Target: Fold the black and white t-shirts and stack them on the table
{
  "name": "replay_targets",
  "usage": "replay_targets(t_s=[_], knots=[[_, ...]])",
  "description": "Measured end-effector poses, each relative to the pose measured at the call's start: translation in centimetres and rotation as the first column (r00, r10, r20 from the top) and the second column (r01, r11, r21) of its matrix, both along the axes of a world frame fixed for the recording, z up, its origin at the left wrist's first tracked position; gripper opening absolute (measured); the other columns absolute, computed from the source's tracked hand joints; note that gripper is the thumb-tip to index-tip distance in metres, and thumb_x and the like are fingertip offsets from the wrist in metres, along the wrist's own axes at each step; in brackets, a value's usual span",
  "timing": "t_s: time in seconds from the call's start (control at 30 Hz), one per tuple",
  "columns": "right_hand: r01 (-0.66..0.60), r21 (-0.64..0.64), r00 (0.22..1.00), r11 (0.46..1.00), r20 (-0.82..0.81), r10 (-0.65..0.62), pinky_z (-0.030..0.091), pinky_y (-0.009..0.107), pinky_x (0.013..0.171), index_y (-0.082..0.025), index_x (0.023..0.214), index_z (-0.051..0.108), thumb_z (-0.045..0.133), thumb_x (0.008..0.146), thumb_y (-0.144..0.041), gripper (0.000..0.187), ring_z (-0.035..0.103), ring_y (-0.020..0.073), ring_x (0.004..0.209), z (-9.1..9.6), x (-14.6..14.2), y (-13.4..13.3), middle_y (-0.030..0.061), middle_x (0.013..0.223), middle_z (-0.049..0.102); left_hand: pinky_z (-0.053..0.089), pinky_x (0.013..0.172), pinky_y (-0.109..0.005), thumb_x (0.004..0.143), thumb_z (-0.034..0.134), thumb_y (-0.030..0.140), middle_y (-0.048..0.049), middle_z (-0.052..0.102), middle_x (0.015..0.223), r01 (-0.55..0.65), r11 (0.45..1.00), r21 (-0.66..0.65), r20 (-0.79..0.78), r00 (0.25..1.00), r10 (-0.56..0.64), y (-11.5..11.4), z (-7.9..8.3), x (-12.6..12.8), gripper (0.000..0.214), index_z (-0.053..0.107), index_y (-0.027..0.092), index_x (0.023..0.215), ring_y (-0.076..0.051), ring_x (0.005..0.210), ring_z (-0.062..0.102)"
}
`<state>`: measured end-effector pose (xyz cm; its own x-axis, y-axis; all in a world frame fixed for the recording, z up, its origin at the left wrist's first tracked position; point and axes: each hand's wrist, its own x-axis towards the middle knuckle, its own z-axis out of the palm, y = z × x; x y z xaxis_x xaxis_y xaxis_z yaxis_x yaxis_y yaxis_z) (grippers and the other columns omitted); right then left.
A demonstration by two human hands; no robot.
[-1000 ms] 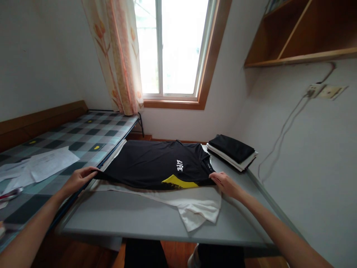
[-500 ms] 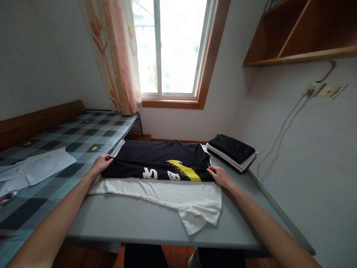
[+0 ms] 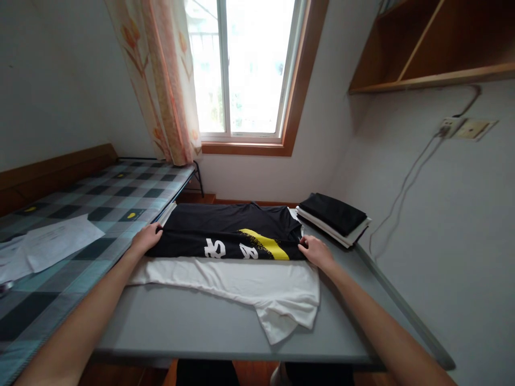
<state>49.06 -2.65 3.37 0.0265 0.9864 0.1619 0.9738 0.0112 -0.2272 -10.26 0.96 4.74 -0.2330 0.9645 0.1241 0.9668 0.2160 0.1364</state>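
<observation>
A black T-shirt (image 3: 217,222) with white lettering and a yellow stripe lies sideways across the table, its near part folded over. Beneath it and toward me spreads a white T-shirt (image 3: 225,279), one sleeve pointing to the table's front edge. My left hand (image 3: 147,237) pinches the black T-shirt at its left end, the fingers closed on the cloth. At the opposite end, near the collar, my right hand (image 3: 316,250) grips the same black T-shirt between thumb and fingers. Both hands rest low, close to the tabletop.
The grey table (image 3: 193,321) borders a bed with a checked cover (image 3: 116,214), where papers (image 3: 60,241) lie. A stack of folded dark and white clothes (image 3: 333,217) sits at the table's back right. A cable (image 3: 396,201) hangs from a wall socket (image 3: 453,127).
The near folded edge of the black T-shirt has shifted slightly, and its lettering shows a little differently. Both hands keep their hold; the view has moved slightly.
</observation>
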Motion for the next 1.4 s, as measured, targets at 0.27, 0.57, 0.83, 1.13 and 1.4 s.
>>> replay_targets(t_s=[0.27, 0.57, 0.83, 1.13, 1.4], knots=[[-0.303, -0.021, 0.94, 0.953, -0.173, 0.295, 0.038, 0.026, 0.075, -0.021, 0.088, 0.071, 0.049, 0.091, -0.038, 0.028, 0.06, 0.0168, 0.086, 2.5, -9.6, 3.7, 0.0057, 0.094, 0.068, 0.04, 0.092, -0.043, 0.089, 0.042, 0.038, -0.0091, 0.064, 0.117, 0.299, 0.953, -0.057, -0.087, 0.949, -0.303, 0.7, 0.6, 4.7, 0.035, 0.068, 0.024, 0.107, -0.029, 0.113, 0.055], [-0.285, -0.134, 0.932, 0.949, -0.27, 0.242, 0.038, 0.025, 0.067, -0.022, 0.094, 0.065, 0.062, 0.085, -0.035, 0.016, 0.062, 0.0189, 0.088, 1.5, -17.3, 6.5, 0.0064, 0.102, 0.069, 0.035, 0.094, -0.043, 0.085, 0.045, 0.027, -0.0082, 0.067, 0.111, 0.308, 0.95, -0.051, -0.077, 0.947, -0.311, 0.1, -0.4, 3.5, 0.029, 0.067, 0.023, 0.104, -0.026, 0.11, 0.056], [-0.259, 0.053, 0.917, 0.965, -0.299, 0.262, 0.04, 0.027, 0.071, -0.024, 0.105, 0.06, 0.055, 0.091, -0.035, 0.018, 0.062, 0.019, 0.09, 1.6, -17.2, 7.5, 0.0052, 0.102, 0.066, 0.034, 0.095, -0.049, 0.088, 0.045, 0.029, -0.0083, 0.066, 0.109, 0.232, 0.959, 0.163, -0.123, 0.969, -0.214, 1.2, -0.4, 3.1, 0.026, 0.068, 0.025, 0.1, -0.029, 0.108, 0.055], [-0.3, 0.302, 0.922, 0.905, -0.151, 0.356, 0.042, 0.037, 0.091, -0.02, 0.107, 0.061, 0.051, 0.09, -0.033, 0.024, 0.056, 0.0232, 0.1, 0.2, -6.6, 2.9, 0.0086, 0.105, 0.06, 0.045, 0.087, -0.034, 0.084, 0.051, 0.045, -0.0068, 0.061, 0.097, 0.576, 0.809, 0.118, 0.084, 0.806, -0.586, -1.8, -0.5, 3.0, 0.03, 0.068, 0.021, 0.094, -0.022, 0.093, 0.058], [-0.324, 0.204, 0.946, 0.924, 0.087, 0.313, 0.043, 0.038, 0.087, -0.02, 0.126, 0.055, 0.056, 0.074, -0.017, 0.052, 0.054, 0.0258, 0.102, -1.3, 4.3, -2.2, 0.0103, 0.109, 0.057, 0.043, 0.095, -0.041, 0.068, 0.056, 0.028, -0.0095, 0.062, 0.115, 0.497, 0.864, -0.08, 0.053, 0.868, -0.494, -6.1, 0.1, -1.4, 0.049, 0.065, 0.024, 0.117, -0.029, 0.111, 0.056]])
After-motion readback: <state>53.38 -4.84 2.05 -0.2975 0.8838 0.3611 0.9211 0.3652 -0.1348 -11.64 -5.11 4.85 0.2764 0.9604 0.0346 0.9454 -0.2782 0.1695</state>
